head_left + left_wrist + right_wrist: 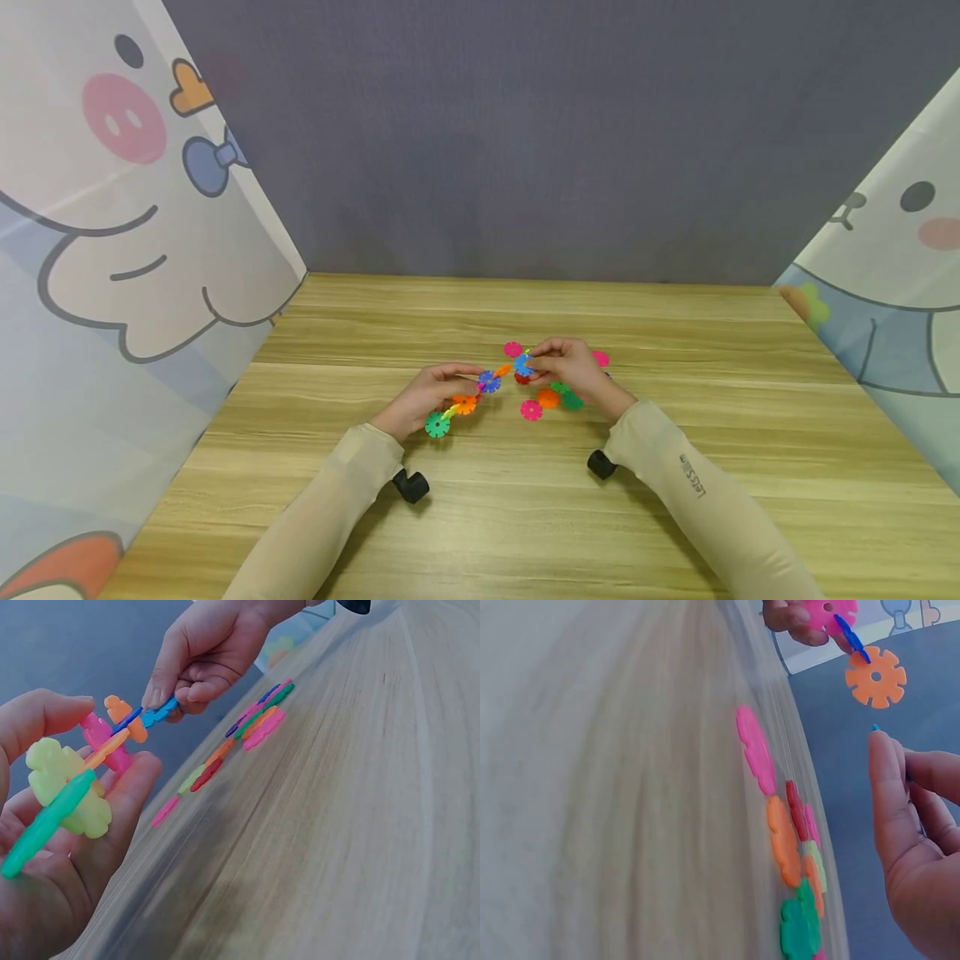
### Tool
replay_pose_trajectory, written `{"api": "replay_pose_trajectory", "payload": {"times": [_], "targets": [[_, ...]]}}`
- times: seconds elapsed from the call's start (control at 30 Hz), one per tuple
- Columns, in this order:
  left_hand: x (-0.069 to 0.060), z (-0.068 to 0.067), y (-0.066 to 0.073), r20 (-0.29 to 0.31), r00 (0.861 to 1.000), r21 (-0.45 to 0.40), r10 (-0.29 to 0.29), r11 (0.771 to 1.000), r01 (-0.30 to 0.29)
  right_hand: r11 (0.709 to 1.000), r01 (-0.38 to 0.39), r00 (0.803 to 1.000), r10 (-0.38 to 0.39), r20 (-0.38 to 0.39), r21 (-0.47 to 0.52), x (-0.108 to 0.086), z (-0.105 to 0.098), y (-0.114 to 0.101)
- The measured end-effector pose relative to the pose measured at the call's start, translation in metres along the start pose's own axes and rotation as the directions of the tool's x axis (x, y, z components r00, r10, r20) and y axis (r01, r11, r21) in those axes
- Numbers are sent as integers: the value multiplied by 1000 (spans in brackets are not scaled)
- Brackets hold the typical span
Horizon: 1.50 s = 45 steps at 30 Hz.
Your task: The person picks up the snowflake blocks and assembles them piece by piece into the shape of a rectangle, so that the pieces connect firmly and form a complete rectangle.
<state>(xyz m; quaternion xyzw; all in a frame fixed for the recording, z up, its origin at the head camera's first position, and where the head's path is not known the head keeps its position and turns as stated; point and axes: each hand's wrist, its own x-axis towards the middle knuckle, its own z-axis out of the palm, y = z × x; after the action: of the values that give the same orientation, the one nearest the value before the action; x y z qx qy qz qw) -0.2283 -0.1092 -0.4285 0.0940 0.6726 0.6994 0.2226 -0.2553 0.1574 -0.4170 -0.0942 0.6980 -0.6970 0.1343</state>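
A chain of notched plastic discs is held up in my left hand (423, 398), whose thumb and fingers pinch the pink disc (105, 742). Along it run a green disc (437, 425), a yellow disc (69, 787), an orange disc (465, 405), a dark blue disc (490, 382) and, at the far end, another orange disc (876, 677). My right hand (576, 372) pinches a light blue disc (160, 712) between thumb and finger. In the right wrist view only its tip shows, with a small gap to the end orange disc.
Loose discs lie on the wooden table (495, 517) below and beside the right hand, among them a pink disc (531, 410), an orange disc (549, 399), a green disc (800, 922) and a red disc (796, 811). A grey panel (480, 142) stands behind the table, with cartoon-printed sheets at both sides.
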Motion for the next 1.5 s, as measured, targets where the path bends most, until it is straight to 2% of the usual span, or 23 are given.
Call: {"api": "replay_pose_trajectory", "payload": {"times": [0.23, 0.57, 1.03, 1.5], "targets": [[0, 1, 1, 3, 1000, 8, -7, 1000, 7, 996, -44, 999, 45, -13, 78, -3, 2, 0], [0, 1, 0, 0, 1000, 27, 4, 1000, -4, 982, -74, 997, 73, 14, 173, -6, 6, -1], [0, 0, -1, -3, 1000, 53, 2, 999, -2, 986, -103, 994, 98, 43, 132, -7, 7, -5], [0, 0, -2, 3, 1000, 52, 17, 999, -18, 982, -114, 993, 110, 37, 147, -6, 8, -1]]}}
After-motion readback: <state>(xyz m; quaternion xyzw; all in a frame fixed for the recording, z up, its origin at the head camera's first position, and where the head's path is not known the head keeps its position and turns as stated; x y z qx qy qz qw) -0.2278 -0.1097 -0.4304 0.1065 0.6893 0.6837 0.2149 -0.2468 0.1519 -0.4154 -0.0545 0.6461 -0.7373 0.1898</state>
